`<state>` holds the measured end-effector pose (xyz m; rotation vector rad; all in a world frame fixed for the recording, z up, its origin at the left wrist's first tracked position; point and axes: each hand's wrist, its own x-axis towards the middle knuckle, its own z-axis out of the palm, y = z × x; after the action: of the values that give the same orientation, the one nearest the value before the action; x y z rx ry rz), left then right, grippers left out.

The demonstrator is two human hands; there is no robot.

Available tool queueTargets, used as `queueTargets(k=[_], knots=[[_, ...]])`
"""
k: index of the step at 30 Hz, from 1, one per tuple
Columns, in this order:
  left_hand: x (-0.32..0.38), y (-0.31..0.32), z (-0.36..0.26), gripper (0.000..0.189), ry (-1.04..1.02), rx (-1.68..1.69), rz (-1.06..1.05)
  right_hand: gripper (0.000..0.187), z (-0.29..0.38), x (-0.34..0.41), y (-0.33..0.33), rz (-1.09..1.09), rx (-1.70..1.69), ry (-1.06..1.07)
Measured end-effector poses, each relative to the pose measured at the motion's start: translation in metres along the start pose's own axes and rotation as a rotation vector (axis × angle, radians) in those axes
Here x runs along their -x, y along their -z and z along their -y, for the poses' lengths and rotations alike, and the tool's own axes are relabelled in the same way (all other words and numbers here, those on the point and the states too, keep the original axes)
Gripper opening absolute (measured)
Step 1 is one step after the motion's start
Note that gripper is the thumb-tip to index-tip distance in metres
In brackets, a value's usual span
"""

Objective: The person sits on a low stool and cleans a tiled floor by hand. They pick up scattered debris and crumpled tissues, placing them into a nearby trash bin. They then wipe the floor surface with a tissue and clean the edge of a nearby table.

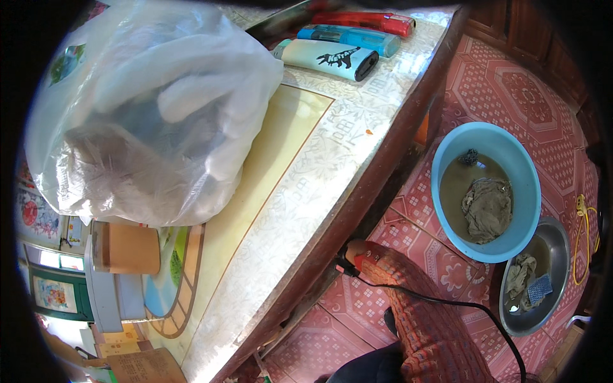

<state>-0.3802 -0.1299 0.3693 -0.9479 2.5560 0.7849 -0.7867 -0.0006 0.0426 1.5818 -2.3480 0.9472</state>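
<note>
My right hand (356, 253) is at the side of the table, below its dark wooden edge; only a small part shows past the red-orange patterned sleeve (431, 316). Its fingers are hidden, and whether it holds anything cannot be told. A black cable (443, 300) with a plug-like end lies by the wrist and runs over the sleeve. My left hand is out of view. On the patterned tabletop (306, 177), a large translucent plastic bag (158, 124) with pale and brownish contents fills the upper left. Beyond it lie a pale cigarette lighter (330, 58), a blue lighter (352, 39) and a red lighter (366, 23).
On the red tiled floor stand a blue plastic basin (533, 191) with murky water and a grey cloth, and a metal basin (510, 318) with cloths. A yellow cord (580, 253) lies beyond. A brown container (127, 247) and a cardboard box (146, 366) are at the left.
</note>
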Motion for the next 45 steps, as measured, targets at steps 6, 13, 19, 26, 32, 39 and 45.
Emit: queueTargets(k=[6, 13, 19, 26, 32, 39, 45], knots=[[-0.001, 0.005, -0.014, 0.056, 0.092, 0.034, 0.055, 0.036, -0.074, 0.029, 0.035, -0.278, 0.009, -0.287], [-0.003, 0.006, -0.017, 0.056, 0.045, -0.016, 0.065, 0.047, -0.159, 0.044, 0.098, -0.307, 0.622, -0.706], [0.001, 0.008, -0.018, 0.056, 0.054, 0.173, 0.066, 0.05, -0.109, -0.014, 0.079, -0.431, 0.165, -0.739], [0.006, 0.01, -0.014, 0.055, 0.081, 0.351, 0.06, 0.054, -0.019, -0.065, 0.026, -0.628, -0.759, -0.576], [0.008, 0.009, -0.027, 0.055, 0.071, 0.362, 0.049, 0.055, 0.047, -0.051, -0.014, -0.208, -0.503, -0.159], [0.014, 0.015, -0.053, 0.054, -0.146, -0.243, 0.043, 0.049, 0.053, -0.047, -0.026, -0.098, -0.322, 0.062], [0.01, 0.014, -0.018, 0.053, 0.006, 0.262, 0.051, 0.046, -0.03, -0.029, 0.018, -0.363, -0.351, -0.338]])
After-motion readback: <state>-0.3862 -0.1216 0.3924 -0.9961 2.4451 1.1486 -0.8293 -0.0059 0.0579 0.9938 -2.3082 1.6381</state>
